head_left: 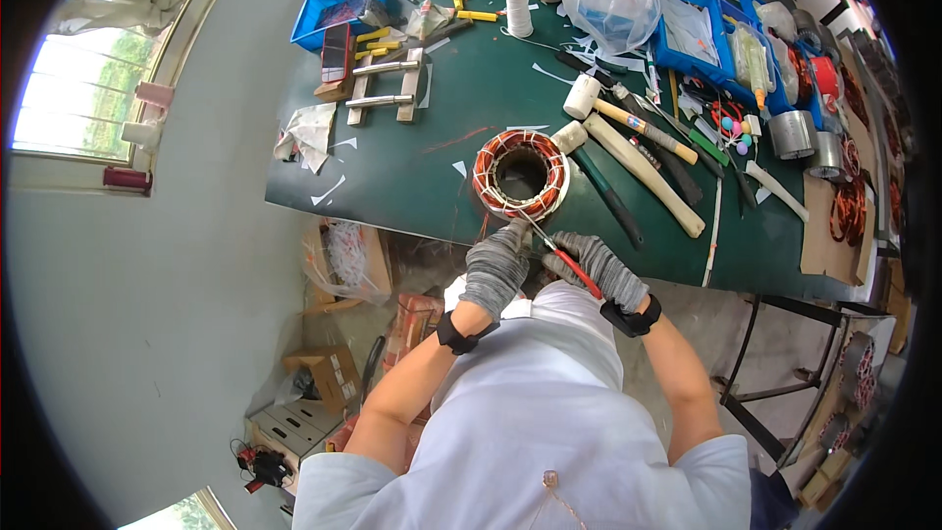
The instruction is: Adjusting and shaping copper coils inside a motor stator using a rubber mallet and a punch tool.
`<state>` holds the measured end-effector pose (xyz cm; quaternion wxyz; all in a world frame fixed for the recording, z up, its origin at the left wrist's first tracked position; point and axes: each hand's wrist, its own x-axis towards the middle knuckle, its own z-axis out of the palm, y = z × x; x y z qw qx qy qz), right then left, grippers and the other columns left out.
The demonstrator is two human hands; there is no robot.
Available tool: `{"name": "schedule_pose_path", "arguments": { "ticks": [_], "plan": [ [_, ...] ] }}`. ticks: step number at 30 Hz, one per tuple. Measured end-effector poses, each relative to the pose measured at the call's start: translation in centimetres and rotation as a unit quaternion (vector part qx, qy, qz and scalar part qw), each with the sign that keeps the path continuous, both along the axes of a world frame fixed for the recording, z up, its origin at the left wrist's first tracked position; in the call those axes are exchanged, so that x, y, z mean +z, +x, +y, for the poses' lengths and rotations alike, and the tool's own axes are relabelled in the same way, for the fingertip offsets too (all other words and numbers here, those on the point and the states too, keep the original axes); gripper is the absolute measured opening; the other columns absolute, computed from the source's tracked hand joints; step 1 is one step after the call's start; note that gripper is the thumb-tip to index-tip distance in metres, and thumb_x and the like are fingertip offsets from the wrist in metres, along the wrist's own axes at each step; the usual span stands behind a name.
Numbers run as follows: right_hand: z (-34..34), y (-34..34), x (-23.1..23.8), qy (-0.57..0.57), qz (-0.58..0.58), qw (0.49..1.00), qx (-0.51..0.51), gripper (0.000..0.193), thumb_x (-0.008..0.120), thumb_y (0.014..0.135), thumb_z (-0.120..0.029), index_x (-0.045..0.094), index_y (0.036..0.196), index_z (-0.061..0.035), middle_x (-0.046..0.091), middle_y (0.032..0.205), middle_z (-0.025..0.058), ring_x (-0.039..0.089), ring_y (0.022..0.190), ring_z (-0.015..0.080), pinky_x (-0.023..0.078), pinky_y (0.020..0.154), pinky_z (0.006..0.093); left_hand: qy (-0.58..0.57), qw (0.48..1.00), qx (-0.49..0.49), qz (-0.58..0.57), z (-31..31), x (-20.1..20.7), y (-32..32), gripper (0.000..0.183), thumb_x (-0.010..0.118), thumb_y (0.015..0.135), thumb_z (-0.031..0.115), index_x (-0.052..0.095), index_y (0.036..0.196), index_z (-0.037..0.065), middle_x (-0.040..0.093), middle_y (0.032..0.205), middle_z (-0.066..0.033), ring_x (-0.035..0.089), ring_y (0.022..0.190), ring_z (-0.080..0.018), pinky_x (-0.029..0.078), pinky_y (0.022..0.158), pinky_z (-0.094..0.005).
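A round motor stator (480, 188) with copper windings and white lacing stands at the table's near edge, its round hole facing up. My left hand (496, 263), in a grey knit glove, is closed at the stator's near rim; what its fingers pinch, if anything, is too small to make out. My right hand (606, 270), gloved alike, is closed round a red-handled tool (572, 269) with a slim metal tip. That tip touches or nearly touches the near rim, close to my left fingertips. Whether the tool is scissors or pliers does not show.
White-headed mallets (582, 96) and other hand tools lie right of the stator on the green table (373, 172). Farther back stand a thread cone (517, 8), a clear plastic bag (610, 2) and blue bins (699, 61). A wooden rack (360, 98) with metal bars sits left.
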<state>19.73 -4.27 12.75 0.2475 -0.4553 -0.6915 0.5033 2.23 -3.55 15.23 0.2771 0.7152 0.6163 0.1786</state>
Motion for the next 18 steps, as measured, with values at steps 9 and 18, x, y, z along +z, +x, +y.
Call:
{"name": "schedule_pose_path", "arguments": {
  "ticks": [9,18],
  "plan": [
    [0.4,-1.5,-0.1,0.045,-0.005,0.993,-0.111,0.016,0.060,0.072,-0.013,0.057,0.085,-0.0044,0.056,0.069,0.0158,0.056,0.061,0.0324,0.045,0.053,0.0371,0.004,0.996,-0.052,-0.065,2.0,-0.5,-1.2,0.017,0.049,0.083,0.015,0.056,0.096,0.006,0.059,0.075,-0.0178,0.058,0.069,-0.0341,0.046,0.059,-0.0393],
    [2.4,1.6,6.4,-0.083,0.233,0.866,-0.434,0.026,0.052,0.085,-0.028,0.053,0.093,-0.0032,0.048,0.055,-0.0006,0.043,0.040,0.0062,0.035,0.037,0.0197,-0.245,0.766,0.036,-0.594,21.8,6.8,-13.7,0.019,0.049,0.087,0.016,0.048,0.103,0.005,0.040,0.063,0.0068,0.036,0.051,-0.0013,0.034,0.049,-0.0170]
  ]
}}
